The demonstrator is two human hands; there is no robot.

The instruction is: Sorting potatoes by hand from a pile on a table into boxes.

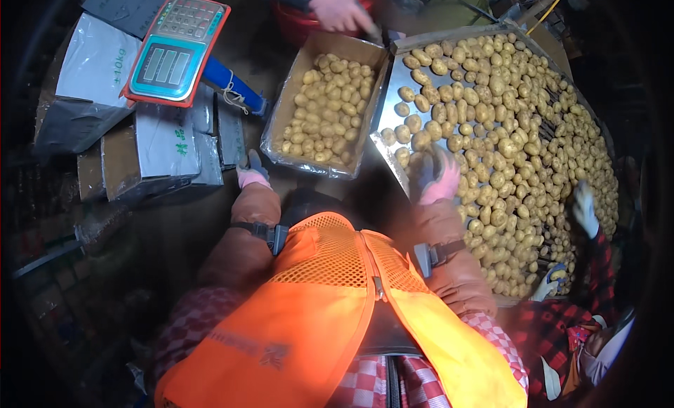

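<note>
My left hand (252, 174), in a pink and grey glove, hangs near the lower left corner of a cardboard box (270, 131) lined with clear plastic. Potatoes (330, 106) fill much of that box. The left fingers point forward, apart, and nothing shows in them. My right hand (439, 178), gloved alike, lies at the near left edge of a metal sorting table (393, 117), among loose potatoes (505, 148). Its fingers reach out against the potatoes; its palm side is in shadow, and I see no potato gripped.
A digital scale (175, 54) on a blue post stands at the left, among several cartons (158, 152). Across the box, another person's pink-gloved hand (344, 11) reaches over beside a red tub (298, 22). A co-worker's gloved hands (584, 208) work at the table's right side.
</note>
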